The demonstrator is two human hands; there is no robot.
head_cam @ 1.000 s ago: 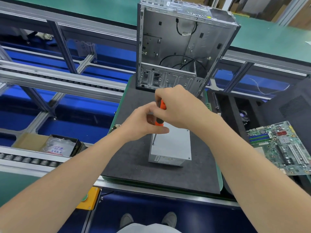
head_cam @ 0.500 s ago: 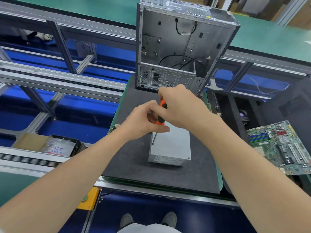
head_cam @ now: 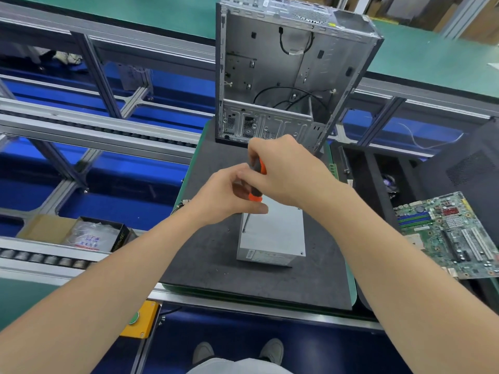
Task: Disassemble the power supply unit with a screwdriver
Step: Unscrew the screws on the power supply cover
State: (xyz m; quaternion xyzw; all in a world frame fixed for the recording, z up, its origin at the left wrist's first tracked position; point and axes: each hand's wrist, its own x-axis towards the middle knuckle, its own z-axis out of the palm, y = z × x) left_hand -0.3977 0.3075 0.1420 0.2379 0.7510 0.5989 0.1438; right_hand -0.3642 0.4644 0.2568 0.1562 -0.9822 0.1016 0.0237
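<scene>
Change: my hands have hardly shifted in the last second. The handle has turned a little in my grip, so a black strip now shows where orange showed at its top. The tip stays on the same corner.
View: head camera, looking down over both forearms.
Right hand [head_cam: 286, 174]: centre of the frame, clenched over the top of the screwdriver [head_cam: 255, 197], fingers wrapped round the orange and black handle.
Left hand [head_cam: 224, 195]: just left of my right and touching it, fingers and thumb pinching the lower end of the handle, thumb lying across beneath it.
Screwdriver: nearly upright, its shaft running down and left, its tip on the near-left corner of the top plate.
Power supply unit [head_cam: 275, 233]: grey metal box just below centre, flat on the black mat [head_cam: 205, 255], partly hidden under my hands, label side facing me.
Computer case [head_cam: 270, 63]: upper centre, standing at the far edge of the mat, open side toward me, loose black cables inside.
Motherboard [head_cam: 453, 233]: right edge of the frame, well apart from the unit.
Cardboard box [head_cam: 89, 233]: left of the frame on the roller rail, a plastic bag inside.
Yellow button box [head_cam: 140, 319]: lower left of centre, under the bench edge.
Shoes [head_cam: 271, 349]: bottom centre.
</scene>
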